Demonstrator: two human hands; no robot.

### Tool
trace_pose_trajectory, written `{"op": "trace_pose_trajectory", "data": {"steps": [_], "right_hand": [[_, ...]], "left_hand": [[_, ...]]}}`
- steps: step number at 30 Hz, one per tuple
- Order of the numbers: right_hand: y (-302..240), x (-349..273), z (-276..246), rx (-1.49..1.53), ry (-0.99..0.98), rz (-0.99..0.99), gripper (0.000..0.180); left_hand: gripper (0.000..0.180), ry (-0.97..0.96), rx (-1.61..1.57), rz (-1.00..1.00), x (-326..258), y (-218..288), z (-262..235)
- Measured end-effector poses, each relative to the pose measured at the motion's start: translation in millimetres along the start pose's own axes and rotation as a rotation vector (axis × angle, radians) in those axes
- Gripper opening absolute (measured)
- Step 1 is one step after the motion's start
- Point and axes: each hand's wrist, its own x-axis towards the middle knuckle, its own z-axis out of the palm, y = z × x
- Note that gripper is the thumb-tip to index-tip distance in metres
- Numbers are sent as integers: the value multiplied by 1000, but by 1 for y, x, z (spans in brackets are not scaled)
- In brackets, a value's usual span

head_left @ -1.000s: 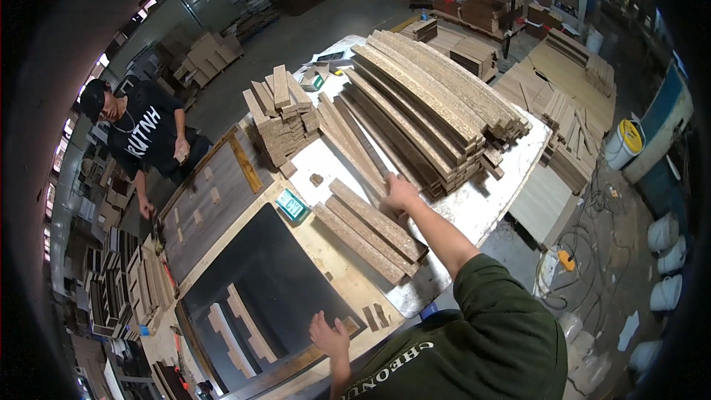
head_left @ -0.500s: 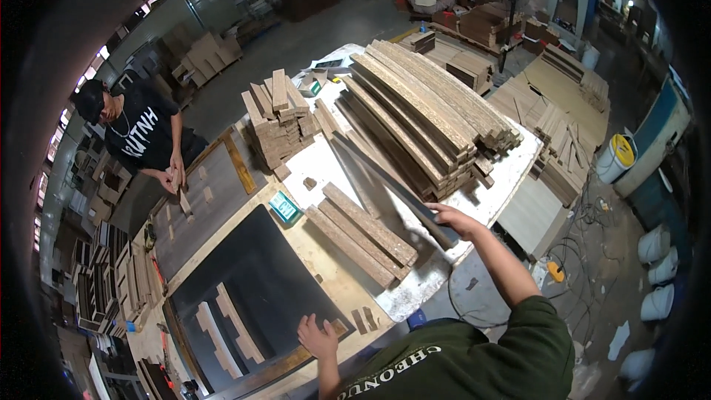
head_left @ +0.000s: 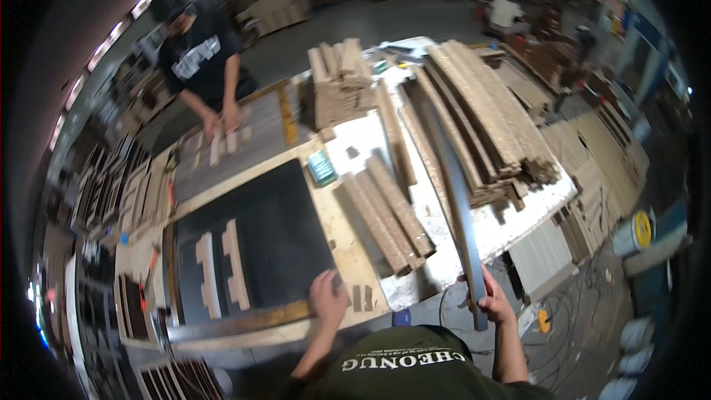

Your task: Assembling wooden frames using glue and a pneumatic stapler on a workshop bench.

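**Right hand grips a long dark board at the table's near edge**

The right hand (head_left: pixel 492 298) is clenched around the near end of a long dark board (head_left: pixel 455 192), holding it just off the near edge of the table (head_left: pixel 511 226). The board runs away from the person, bending slightly, and its far part lies over the tall stack of long planks (head_left: pixel 485 115) at the table's far right side. The left hand (head_left: pixel 328 298) rests at the near edge of the table, fingers curled against the near edge of a black mat (head_left: pixel 274 230); whether it grasps anything cannot be told.

On the black mat, toward its left side, lie two pale notched wood pieces (head_left: pixel 221 265) side by side. Between the mat and the dark board, a small pile of shorter planks (head_left: pixel 389 211) lies slanted on the table's white surface, with a small teal object (head_left: pixel 321 168) just beyond it. At the far edge stands a block-like stack of short boards (head_left: pixel 338 81).

At the far left corner another person (head_left: pixel 200 59) in a dark shirt leans over the table, both hands on small wood pieces.
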Motion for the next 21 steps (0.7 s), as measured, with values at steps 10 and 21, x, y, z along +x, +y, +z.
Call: {"op": "trace_pose_trajectory", "data": {"steps": [10, 21], "right_hand": [[24, 66, 97, -458, -464, -50, 97], [63, 148, 254, 142, -850, 280, 101]], "left_hand": [[62, -199, -1209, -440, 41, 114, 8], [19, 336, -1294, -657, 50, -5, -100]]}}
